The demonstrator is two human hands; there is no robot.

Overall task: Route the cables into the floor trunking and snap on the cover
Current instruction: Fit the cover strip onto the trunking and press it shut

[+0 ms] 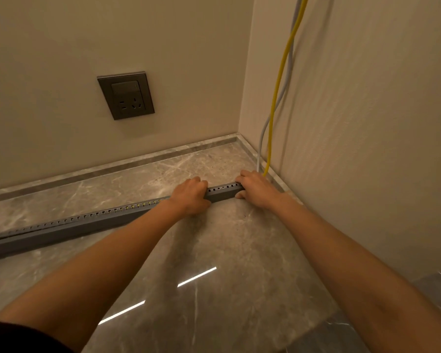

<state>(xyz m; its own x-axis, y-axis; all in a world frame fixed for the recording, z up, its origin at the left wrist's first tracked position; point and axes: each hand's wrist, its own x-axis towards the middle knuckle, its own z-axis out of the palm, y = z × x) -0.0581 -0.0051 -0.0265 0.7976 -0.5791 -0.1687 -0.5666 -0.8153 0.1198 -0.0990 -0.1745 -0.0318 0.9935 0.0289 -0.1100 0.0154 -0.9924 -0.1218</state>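
Note:
A long grey slotted trunking [87,224] lies on the marble floor, running from the left edge toward the right wall. My left hand [190,196] is curled over it near its right end. My right hand [256,188] grips the very end by the corner. A short grey stretch of trunking [222,192] shows between the hands. A yellow cable [278,87] and a grey cable [283,93] hang down the right wall and drop behind my right hand; yellow shows through the slots left of my left hand.
A dark wall socket with a switch [126,95] sits on the back wall above the stone skirting [112,165]. The right wall [367,123] is close beside my right arm. The glossy marble floor [214,263] reflects light strips in front of me.

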